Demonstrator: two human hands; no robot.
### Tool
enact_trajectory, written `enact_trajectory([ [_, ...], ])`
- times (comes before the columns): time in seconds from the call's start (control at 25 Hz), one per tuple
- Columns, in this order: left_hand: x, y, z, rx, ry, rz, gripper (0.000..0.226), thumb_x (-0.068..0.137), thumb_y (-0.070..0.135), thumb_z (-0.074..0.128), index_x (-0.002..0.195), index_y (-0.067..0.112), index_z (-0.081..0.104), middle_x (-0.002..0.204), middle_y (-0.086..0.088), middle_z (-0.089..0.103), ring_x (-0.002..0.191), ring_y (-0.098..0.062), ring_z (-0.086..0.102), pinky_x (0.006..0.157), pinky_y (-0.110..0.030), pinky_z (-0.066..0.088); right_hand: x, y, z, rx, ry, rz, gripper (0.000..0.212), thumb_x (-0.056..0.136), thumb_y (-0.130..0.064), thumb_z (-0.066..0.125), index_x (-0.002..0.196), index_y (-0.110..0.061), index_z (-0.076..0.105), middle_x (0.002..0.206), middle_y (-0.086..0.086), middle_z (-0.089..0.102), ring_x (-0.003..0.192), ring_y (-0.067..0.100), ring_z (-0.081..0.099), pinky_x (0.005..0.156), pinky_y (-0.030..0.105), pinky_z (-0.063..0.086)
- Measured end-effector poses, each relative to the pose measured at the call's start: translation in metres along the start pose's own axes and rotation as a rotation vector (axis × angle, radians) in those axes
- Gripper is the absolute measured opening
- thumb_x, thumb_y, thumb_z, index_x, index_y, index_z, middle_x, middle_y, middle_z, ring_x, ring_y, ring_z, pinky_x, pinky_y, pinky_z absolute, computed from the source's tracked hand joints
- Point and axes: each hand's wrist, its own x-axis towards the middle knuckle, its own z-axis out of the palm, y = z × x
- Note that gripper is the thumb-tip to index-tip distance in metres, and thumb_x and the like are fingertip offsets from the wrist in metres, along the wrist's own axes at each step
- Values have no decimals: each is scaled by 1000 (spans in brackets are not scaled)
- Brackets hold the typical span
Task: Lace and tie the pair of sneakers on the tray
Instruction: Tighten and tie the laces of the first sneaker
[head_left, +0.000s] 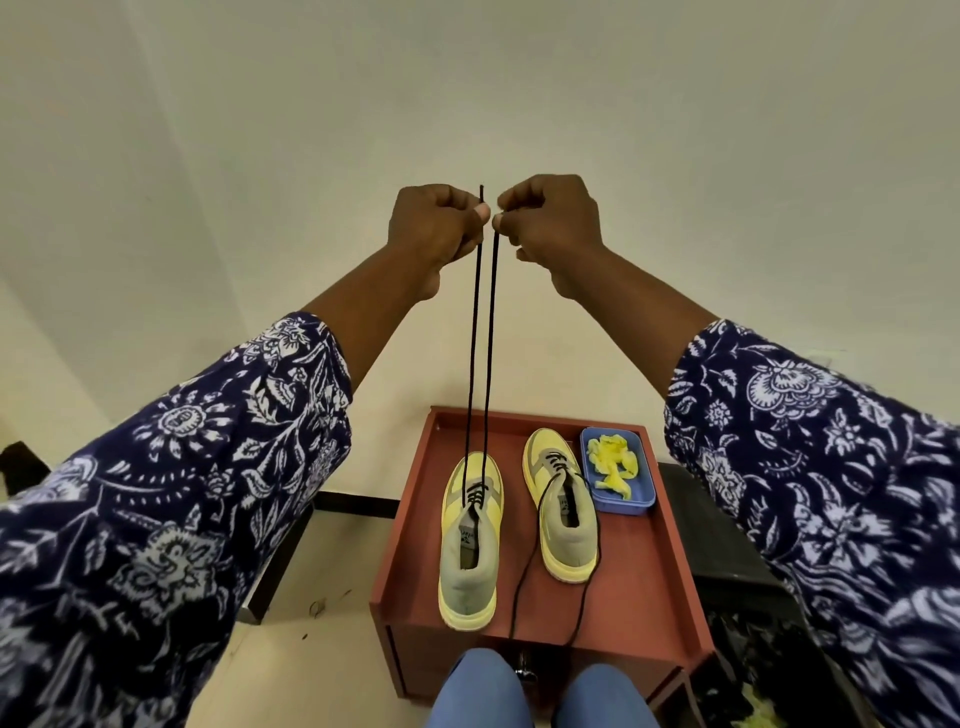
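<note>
Two yellow and grey sneakers stand side by side on a red-brown tray (649, 582). From the left sneaker (470, 540) both ends of a black lace (480, 338) run straight up, pulled taut and side by side. My left hand (436, 228) pinches one end high above the tray, its tip sticking up past the fingers. My right hand (553, 221) pinches the other end right beside it. The right sneaker (563, 506) is laced partway, and its loose black lace (584, 597) trails over the tray's near edge.
A blue plastic box (644, 486) holding yellow laces or cloth sits at the tray's far right corner. The tray tops a red-brown cabinet, with my knees (478, 691) at its front. A dark seat (711, 535) stands right of it, and a pale wall lies behind.
</note>
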Motion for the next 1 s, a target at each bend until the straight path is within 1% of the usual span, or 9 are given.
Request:
enact_trajectory([
  [0.08, 0, 1, 1, 33, 10, -13, 18, 86, 7, 63, 69, 14, 59, 67, -2, 57, 61, -12, 54, 58, -17, 51, -2, -2, 1, 34, -8, 32, 6, 80, -6, 65, 84, -10, 67, 76, 1, 61, 70, 17, 57, 60, 28, 52],
  [0.16, 1, 2, 3, 36, 11, -19, 19, 86, 8, 63, 69, 14, 58, 67, -1, 57, 62, -12, 55, 57, -18, 50, -2, -4, 2, 38, -10, 42, 7, 83, -7, 61, 86, -7, 68, 76, 3, 62, 65, 17, 55, 57, 27, 50],
  [0.28, 1, 3, 4, 57, 15, -12, 18, 86, 8, 63, 69, 14, 59, 68, -2, 58, 63, -13, 56, 59, -20, 50, -1, -7, 1, 18, -25, 31, 11, 85, -7, 58, 87, -5, 68, 78, 6, 63, 65, 18, 54, 57, 27, 48],
  [0.44, 2, 4, 2, 62, 29, -10, 17, 86, 8, 62, 71, 14, 60, 72, -2, 60, 67, -13, 58, 61, -20, 51, -1, -9, 1, 17, -42, 27, 11, 86, -9, 59, 90, -6, 69, 78, 5, 63, 67, 17, 54, 61, 29, 50],
  [0.56, 3, 3, 1, 20, 44, -39, 16, 86, 8, 62, 72, 15, 61, 75, -1, 61, 70, -13, 60, 60, -19, 50, -1, -8, 0, 45, -54, 44, 10, 86, -11, 61, 90, -9, 70, 81, 5, 64, 69, 16, 55, 57, 24, 50],
  [0.68, 4, 2, 1, 3, 44, -41, 15, 86, 7, 63, 73, 14, 61, 76, -1, 61, 70, -13, 61, 61, -18, 51, -1, -8, -2, 56, -56, 51, 9, 85, -11, 63, 89, -9, 70, 81, 4, 64, 69, 16, 53, 56, 24, 48],
  [1.0, 4, 2, 0, -1, 48, -39, 14, 87, 7, 62, 74, 15, 62, 78, -1, 62, 71, -12, 61, 73, -23, 55, -1, -10, 0, 67, -52, 64, 11, 84, -12, 65, 93, -9, 70, 81, 5, 63, 67, 17, 53, 53, 23, 46],
])
